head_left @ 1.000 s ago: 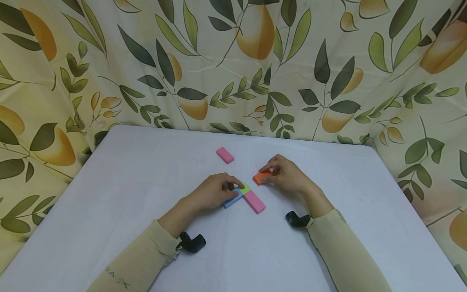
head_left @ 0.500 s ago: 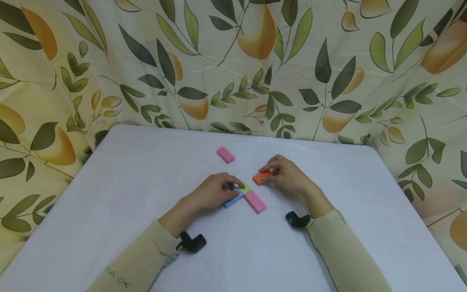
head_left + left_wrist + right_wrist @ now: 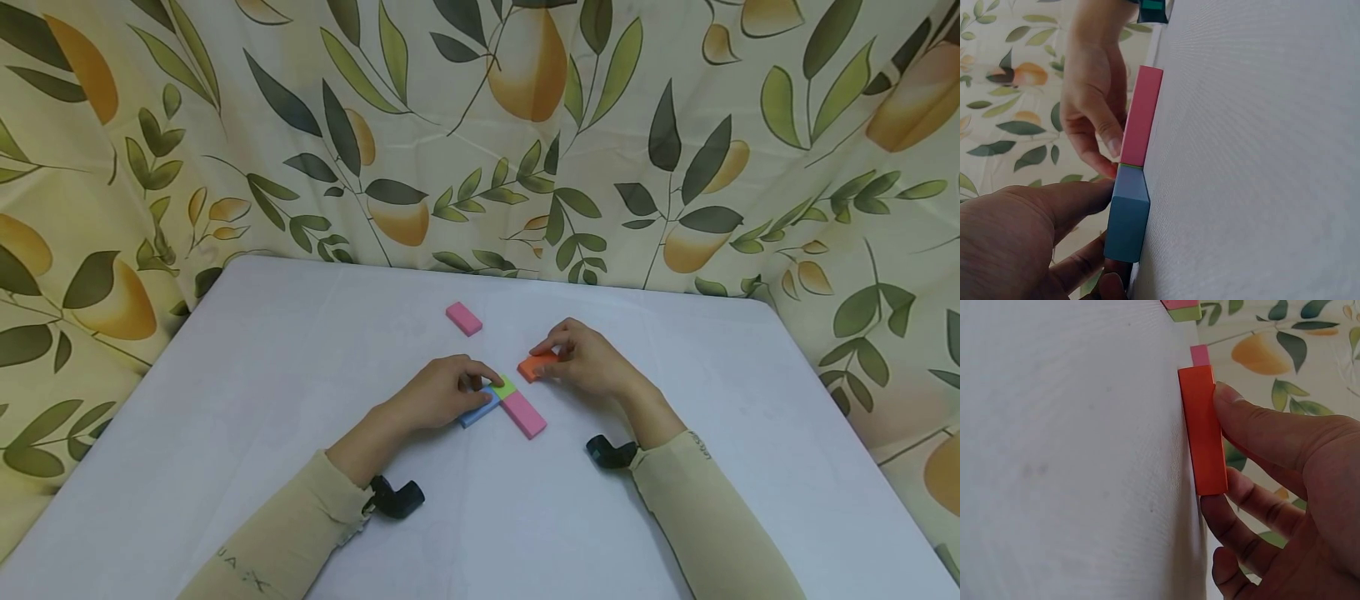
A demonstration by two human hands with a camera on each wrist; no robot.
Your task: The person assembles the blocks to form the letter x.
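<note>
My right hand [image 3: 592,358] grips an orange block [image 3: 537,365] low over the white table; in the right wrist view the thumb lies on the face of that orange block [image 3: 1203,431] and other fingers are at its end. To the left, my left hand [image 3: 441,390] holds a blue block [image 3: 480,409], its thumb on the block and index fingertip at a green block [image 3: 504,386]. A pink block [image 3: 523,414] adjoins the green one, so the three form an angled shape. The blue block [image 3: 1127,228] partly hides the green one in the left wrist view.
A second pink block [image 3: 463,318] lies apart, farther back on the white-covered table [image 3: 315,317]. Behind the table's far edge hangs a curtain [image 3: 465,150] printed with leaves and fruit. Both wrists carry black cameras.
My right hand and the orange block have shifted very slightly left, towards the green block. The left hand and the joined blocks stay put.
</note>
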